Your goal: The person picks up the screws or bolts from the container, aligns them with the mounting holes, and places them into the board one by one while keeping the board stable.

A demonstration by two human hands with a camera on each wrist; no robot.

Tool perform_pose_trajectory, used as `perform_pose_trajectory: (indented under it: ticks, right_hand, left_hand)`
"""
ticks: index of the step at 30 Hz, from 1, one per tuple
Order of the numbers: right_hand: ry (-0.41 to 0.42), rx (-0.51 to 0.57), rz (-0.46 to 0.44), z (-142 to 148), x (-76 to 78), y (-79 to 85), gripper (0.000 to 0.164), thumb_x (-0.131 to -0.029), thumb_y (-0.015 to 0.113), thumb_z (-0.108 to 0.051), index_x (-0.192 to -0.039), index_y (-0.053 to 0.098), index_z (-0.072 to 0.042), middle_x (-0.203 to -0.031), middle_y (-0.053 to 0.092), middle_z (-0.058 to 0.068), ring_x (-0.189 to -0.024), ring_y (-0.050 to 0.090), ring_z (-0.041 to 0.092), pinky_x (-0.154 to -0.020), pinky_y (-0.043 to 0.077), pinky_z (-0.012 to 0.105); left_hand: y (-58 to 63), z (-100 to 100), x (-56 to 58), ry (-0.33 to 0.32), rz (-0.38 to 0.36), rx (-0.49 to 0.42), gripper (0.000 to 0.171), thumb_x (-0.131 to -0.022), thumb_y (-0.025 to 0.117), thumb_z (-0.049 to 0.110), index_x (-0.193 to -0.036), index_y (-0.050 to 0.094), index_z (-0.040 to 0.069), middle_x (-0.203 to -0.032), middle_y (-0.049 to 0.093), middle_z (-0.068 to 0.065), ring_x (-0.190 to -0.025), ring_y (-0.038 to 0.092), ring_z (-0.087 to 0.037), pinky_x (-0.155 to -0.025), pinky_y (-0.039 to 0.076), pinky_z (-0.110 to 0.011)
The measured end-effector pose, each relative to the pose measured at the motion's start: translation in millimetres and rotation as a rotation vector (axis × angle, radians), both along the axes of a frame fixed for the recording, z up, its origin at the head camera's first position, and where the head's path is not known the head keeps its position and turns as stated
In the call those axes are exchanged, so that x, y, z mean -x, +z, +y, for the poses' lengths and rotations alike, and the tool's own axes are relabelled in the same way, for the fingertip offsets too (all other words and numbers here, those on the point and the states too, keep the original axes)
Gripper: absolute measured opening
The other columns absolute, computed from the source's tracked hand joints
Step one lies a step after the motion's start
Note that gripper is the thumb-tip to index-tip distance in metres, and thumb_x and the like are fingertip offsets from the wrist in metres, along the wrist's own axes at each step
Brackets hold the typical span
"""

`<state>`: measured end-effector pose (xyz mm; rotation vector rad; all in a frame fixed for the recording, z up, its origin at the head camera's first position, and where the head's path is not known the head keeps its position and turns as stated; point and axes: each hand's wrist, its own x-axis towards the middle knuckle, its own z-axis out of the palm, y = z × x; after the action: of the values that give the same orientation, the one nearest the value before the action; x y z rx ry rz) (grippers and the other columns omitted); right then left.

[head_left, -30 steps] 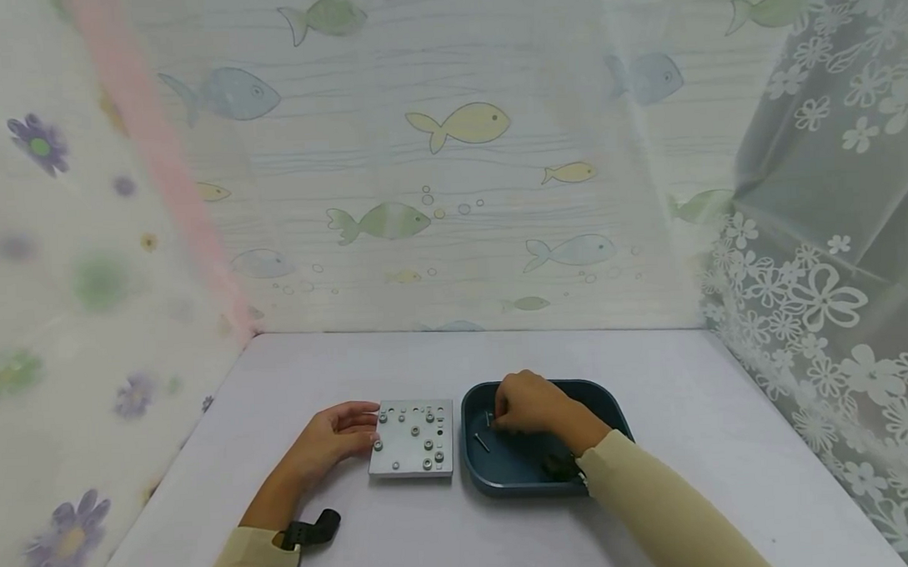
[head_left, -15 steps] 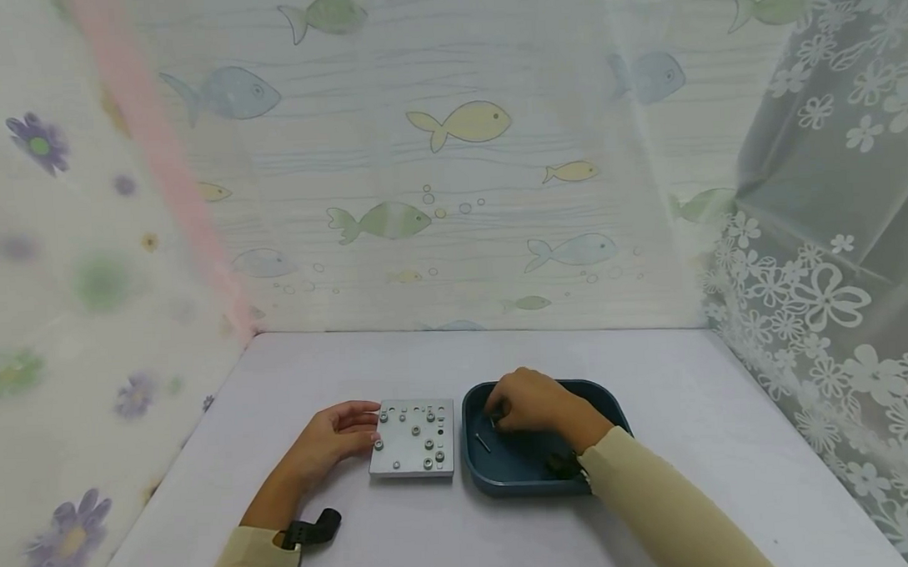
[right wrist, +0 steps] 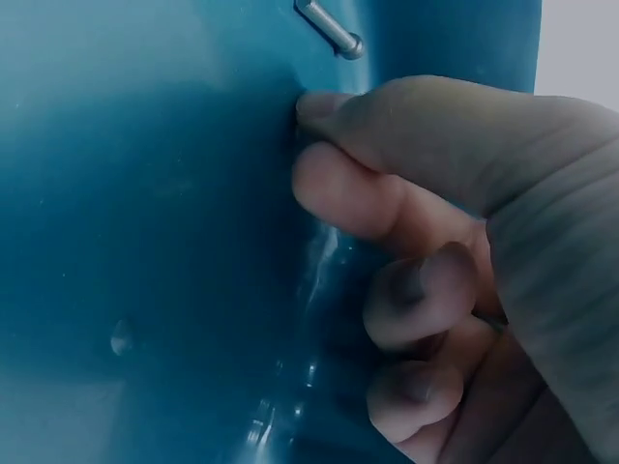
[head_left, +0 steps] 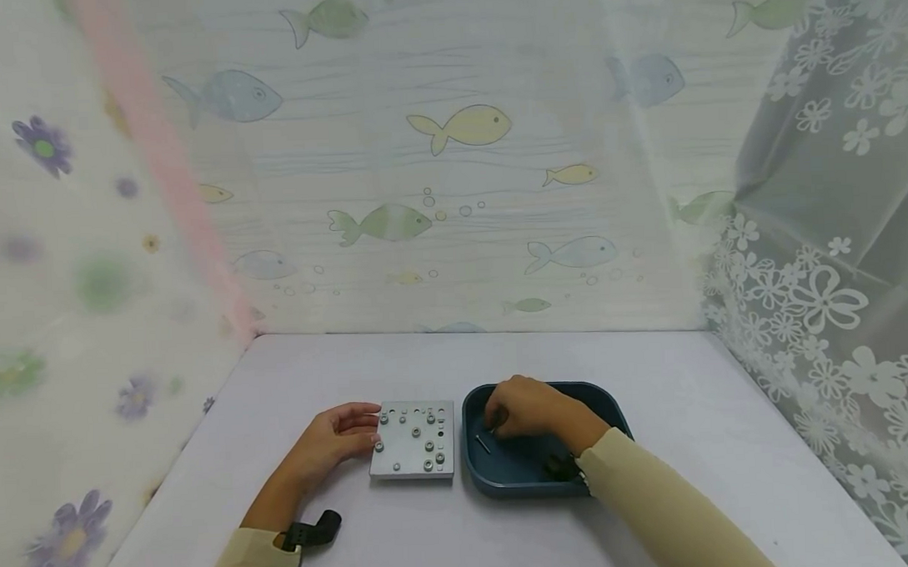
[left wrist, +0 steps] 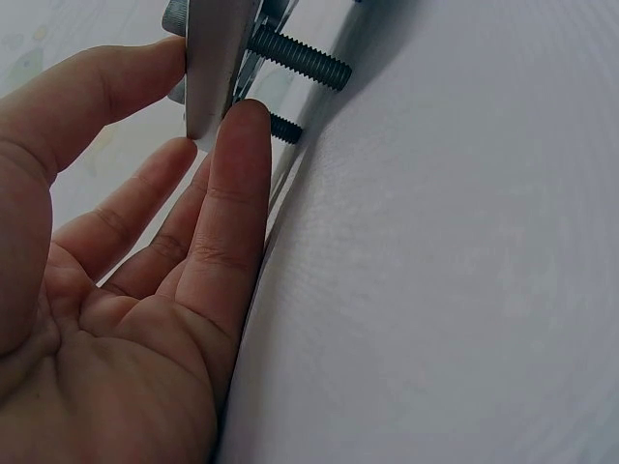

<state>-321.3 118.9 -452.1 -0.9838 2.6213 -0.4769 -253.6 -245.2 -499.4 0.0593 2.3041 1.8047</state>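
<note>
At its left edge, a square silver metal plate (head_left: 411, 452) is held by my left hand (head_left: 320, 442), thumb on one face and a finger behind it in the left wrist view. Several socket-head screws sit in its face; a threaded screw shank (left wrist: 302, 58) sticks out of its underside. My right hand (head_left: 529, 406) reaches into the dark blue tray (head_left: 506, 488). Its thumb and index finger pinch together low over the tray floor, the other fingers curled; the small screw at their tips is hidden. Another small screw (right wrist: 331, 29) lies beside the thumb.
The tray stands just right of the plate on a white table (head_left: 352, 366). A black wrist strap (head_left: 312, 530) is on the left wrist. Patterned curtains (head_left: 460, 233) enclose the table at the back and both sides.
The right fingers have closed together a little inside the tray, and the small screw seen at their tips earlier no longer shows. The left hand and the plate stay put.
</note>
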Motion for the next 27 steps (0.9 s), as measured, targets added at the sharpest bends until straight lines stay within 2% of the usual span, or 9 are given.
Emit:
perform_pose_trajectory:
  ticks: [4,9,15,27]
  right_hand:
    - [0.007,0.020,-0.029,0.4,-1.2,0.1,0.015,-0.088,0.082,-0.015,-0.101,0.082,-0.023,-0.093,0.075,-0.014,-0.080,0.067,0.003,-0.074,0.060,0.024]
    - [0.027,0.018,-0.016,0.2,-1.0,0.5,0.012,-0.089,0.082,-0.015,-0.097,0.082,-0.025,-0.091,0.074,-0.015,-0.079,0.066,0.001,-0.073,0.059,0.022]
    - [0.018,0.028,-0.006,-0.8,-2.2,4.5,0.010,-0.091,0.079,-0.019,-0.096,0.080,-0.026,-0.080,0.068,-0.016,-0.072,0.064,0.005,-0.067,0.056,0.022]
    - [0.030,0.113,0.080,-1.3,-3.8,16.6,0.007,-0.093,0.077,-0.025,-0.100,0.079,-0.025,-0.070,0.064,-0.016,-0.065,0.059,0.005,-0.060,0.051,0.024]
  left_hand:
    - [0.1,0.8,-0.2,0.001,0.001,-0.001,0.062,-0.085,0.086,0.023,-0.141,0.061,0.013,-0.134,0.068,-0.009,-0.119,0.068,-0.022,-0.091,0.060,-0.029]
    - [-0.1,0.9,-0.3,0.007,0.002,0.009,0.062,-0.084,0.087,0.024,-0.140,0.061,0.014,-0.134,0.068,-0.009,-0.119,0.068,-0.022,-0.091,0.060,-0.029]
    - [-0.6,0.7,-0.5,0.005,0.005,0.010,0.062,-0.084,0.087,0.024,-0.140,0.061,0.014,-0.134,0.068,-0.009,-0.119,0.068,-0.022,-0.092,0.060,-0.031]
    - [-0.3,1.1,-0.7,0.006,0.012,0.011,0.062,-0.084,0.087,0.024,-0.140,0.061,0.014,-0.134,0.068,-0.009,-0.119,0.068,-0.022,-0.091,0.060,-0.029]
